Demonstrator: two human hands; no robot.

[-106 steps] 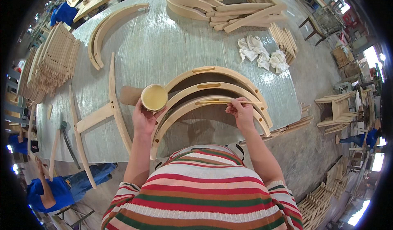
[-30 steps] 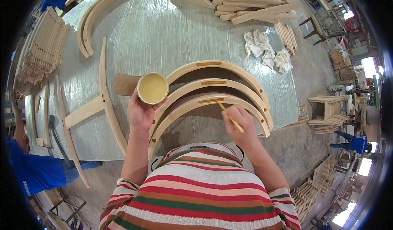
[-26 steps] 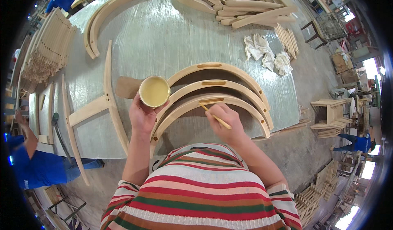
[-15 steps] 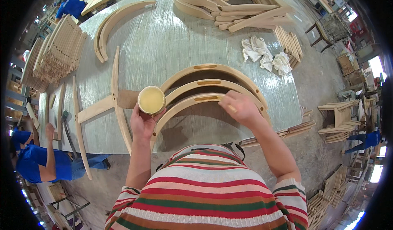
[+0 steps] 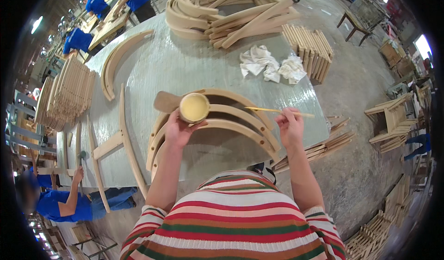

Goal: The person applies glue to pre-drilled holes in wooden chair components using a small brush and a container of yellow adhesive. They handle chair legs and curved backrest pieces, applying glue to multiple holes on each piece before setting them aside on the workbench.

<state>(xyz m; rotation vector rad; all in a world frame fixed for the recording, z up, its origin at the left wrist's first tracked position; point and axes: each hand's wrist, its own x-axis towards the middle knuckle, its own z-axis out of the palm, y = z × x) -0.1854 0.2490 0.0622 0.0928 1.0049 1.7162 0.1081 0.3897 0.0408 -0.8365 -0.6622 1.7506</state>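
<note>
Wooden arcs: three; cup, stick: one each.

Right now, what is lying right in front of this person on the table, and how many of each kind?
Curved wooden arches nested together: 3
Cup of pale yellow glue, in the left hand: 1
Thin stick, in the right hand: 1
Crumpled white rags: 1 heap
Total: 6
</note>
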